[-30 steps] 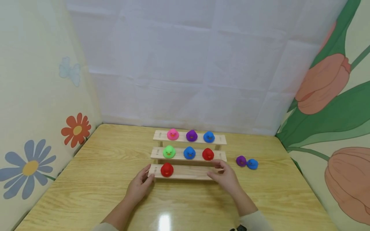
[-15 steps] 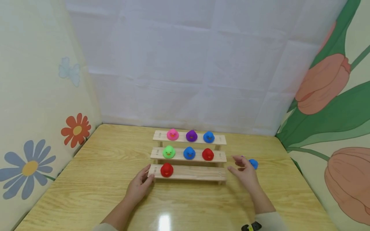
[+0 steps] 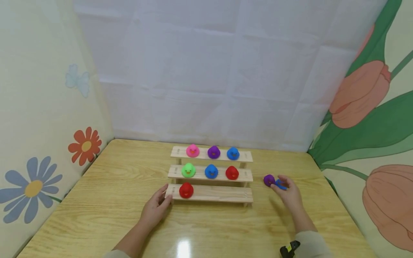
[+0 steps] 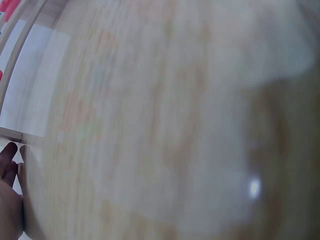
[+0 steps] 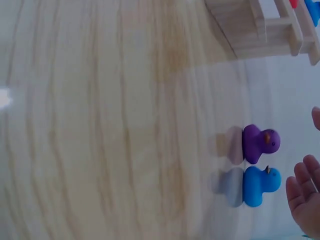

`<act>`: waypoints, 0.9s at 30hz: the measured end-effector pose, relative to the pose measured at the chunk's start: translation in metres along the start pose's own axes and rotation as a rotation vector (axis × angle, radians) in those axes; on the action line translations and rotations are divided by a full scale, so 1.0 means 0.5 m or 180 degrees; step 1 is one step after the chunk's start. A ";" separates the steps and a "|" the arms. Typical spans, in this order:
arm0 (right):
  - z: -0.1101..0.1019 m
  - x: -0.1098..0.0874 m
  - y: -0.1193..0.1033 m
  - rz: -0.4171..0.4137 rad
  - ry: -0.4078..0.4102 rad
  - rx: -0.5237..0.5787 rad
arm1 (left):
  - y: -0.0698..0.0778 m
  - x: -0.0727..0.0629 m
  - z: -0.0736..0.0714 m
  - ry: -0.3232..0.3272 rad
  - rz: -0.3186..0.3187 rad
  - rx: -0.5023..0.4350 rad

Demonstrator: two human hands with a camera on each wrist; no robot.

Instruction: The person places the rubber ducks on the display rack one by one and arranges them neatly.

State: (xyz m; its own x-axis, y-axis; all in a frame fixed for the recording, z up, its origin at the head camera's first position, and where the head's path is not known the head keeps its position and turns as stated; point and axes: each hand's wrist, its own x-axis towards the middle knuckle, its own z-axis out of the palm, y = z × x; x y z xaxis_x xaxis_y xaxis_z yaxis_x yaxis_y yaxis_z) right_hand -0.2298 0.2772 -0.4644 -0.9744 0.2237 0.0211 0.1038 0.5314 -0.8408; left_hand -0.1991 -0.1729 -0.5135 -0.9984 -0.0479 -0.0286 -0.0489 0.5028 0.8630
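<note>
A three-tier wooden display stand point(image 3: 213, 194) carries rubber ducks. My left hand point(image 3: 156, 206) grips the left end of its lowest shelf, thumb in front and fingers at the edge. Beside that hand on the same shelf sits a red duck point(image 3: 186, 190). To the right of the stand, my right hand point(image 3: 292, 197) reaches over a blue duck point(image 3: 280, 185), thumb and fingers spread on either side of it. In the right wrist view, the blue duck point(image 5: 256, 186) stands upright on the table, apart from the fingers point(image 5: 305, 182). A purple duck point(image 5: 257, 143) stands close beside it.
On the middle shelf are green point(image 3: 188, 170), blue point(image 3: 211, 171) and red point(image 3: 232, 173) ducks. The top shelf bears pink point(image 3: 192, 151), purple point(image 3: 213, 152) and blue point(image 3: 233, 153) ducks. A white cloth point(image 3: 206, 71) hangs behind the wood-grain table point(image 3: 129, 168).
My right hand has left the right end of the lowest shelf and moved right to the blue duck on the table. The left hand has stayed at the shelf's left end.
</note>
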 end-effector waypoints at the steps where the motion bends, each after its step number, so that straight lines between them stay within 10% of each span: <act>1: -0.003 0.002 0.004 0.0012 -0.0002 -0.0011 | -0.001 0.000 0.000 0.0003 -0.0001 -0.0004; 27: -0.012 0.047 0.063 0.0258 -0.0010 -0.0058 | 0.002 0.000 0.002 0.0017 -0.0027 -0.0047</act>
State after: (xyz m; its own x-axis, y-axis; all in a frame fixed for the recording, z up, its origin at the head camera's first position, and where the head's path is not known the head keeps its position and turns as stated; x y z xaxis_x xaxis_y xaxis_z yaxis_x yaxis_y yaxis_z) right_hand -0.2484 0.3040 -0.4871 -0.9633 0.2641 -0.0483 0.1859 0.5265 -0.8296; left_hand -0.1991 -0.1718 -0.5133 -0.9978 -0.0567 -0.0334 -0.0570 0.4895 0.8701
